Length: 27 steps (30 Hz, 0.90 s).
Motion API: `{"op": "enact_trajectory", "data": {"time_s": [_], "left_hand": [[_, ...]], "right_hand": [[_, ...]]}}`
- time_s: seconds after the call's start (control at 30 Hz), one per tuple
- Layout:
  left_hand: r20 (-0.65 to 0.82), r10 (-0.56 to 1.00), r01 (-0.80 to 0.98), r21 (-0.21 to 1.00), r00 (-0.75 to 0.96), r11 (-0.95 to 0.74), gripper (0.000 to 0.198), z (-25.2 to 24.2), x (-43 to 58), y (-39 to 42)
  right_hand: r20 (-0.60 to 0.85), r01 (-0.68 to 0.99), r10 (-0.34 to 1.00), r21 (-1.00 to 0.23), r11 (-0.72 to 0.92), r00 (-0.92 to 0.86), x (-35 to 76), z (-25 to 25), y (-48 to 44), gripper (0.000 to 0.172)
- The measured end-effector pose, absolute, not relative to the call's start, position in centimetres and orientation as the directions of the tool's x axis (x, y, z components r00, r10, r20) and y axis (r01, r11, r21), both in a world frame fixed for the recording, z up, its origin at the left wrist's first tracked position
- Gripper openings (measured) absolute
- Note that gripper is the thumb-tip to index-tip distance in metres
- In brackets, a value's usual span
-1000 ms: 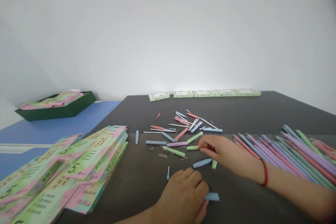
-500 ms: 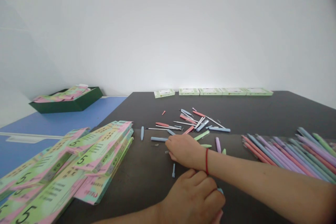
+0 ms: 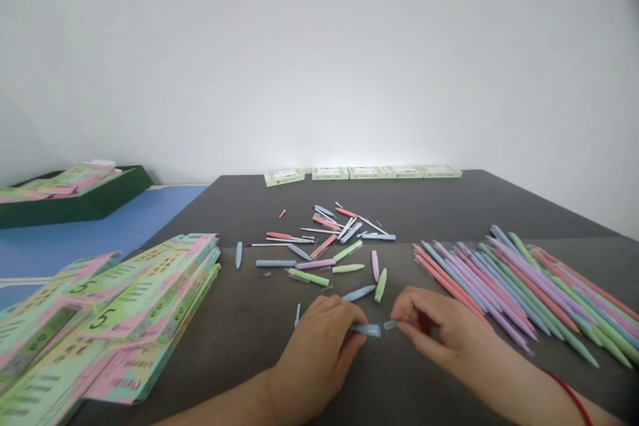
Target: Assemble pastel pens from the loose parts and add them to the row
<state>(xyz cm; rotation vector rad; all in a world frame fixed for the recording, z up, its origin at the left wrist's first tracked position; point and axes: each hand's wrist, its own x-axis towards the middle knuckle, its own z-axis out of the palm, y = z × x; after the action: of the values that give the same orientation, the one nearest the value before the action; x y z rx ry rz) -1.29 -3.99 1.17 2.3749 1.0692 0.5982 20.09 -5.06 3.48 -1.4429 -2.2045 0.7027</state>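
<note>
A blue pen barrel (image 3: 366,330) is pinched low over the bench (image 3: 449,213) by the left hand (image 3: 319,353). A small clear piece (image 3: 390,325) is pinched by the right hand (image 3: 439,329), end-on to the barrel's open end, apparently aligned for insertion. Loose pen parts (image 3: 324,246) lie beyond.

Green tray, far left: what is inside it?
The green tray holds a heap of pink and green printed cards rising above its rim. Its wall hides whatever lies beneath them.

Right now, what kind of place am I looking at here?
Probably a small pen assembly or packing bench. Loose pen parts are scattered on a dark table, finished pens lie in a row, and printed packaging cards are stacked at the left.
</note>
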Motion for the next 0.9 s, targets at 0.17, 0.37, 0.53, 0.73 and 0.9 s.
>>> {"op": "enact_trajectory", "data": {"time_s": [0.17, 0.37, 0.53, 0.73, 0.9], "left_hand": [[0.223, 0.795, 0.487, 0.688, 0.564, -0.538, 0.011, 0.9, -1.5, -4.4], [0.184, 0.785, 0.578, 0.582, 0.592, -0.572, 0.016, 0.9, -1.7, -4.1], [0.069, 0.743, 0.705, 0.268, 0.665, -0.656, 0.014, 1.0, -1.5, -3.2], [0.331, 0.663, 0.634, 0.208, 0.671, -0.745, 0.035, 0.5, -1.5, -3.2], [0.424, 0.575, 0.547, 0.200, 0.699, -0.813, 0.010, -0.2, -1.3, -3.7]], "right_hand": [[0.199, 0.647, 0.880, -0.613, 0.455, -0.431, 18.8, 4.9, -6.1, 0.017], [0.222, 0.605, 0.879, -0.653, 0.456, -0.422, 18.6, 4.5, -5.6, 0.018], [0.067, 0.504, 0.943, -0.831, 0.234, -0.326, 19.0, 2.4, -4.7, 0.010], [-0.094, 0.293, 0.937, -0.956, 0.009, -0.336, 17.9, -0.4, -4.4, 0.003], [-0.178, 0.220, 0.900, -0.971, -0.095, -0.397, 16.7, -0.2, -4.7, 0.005]]}}
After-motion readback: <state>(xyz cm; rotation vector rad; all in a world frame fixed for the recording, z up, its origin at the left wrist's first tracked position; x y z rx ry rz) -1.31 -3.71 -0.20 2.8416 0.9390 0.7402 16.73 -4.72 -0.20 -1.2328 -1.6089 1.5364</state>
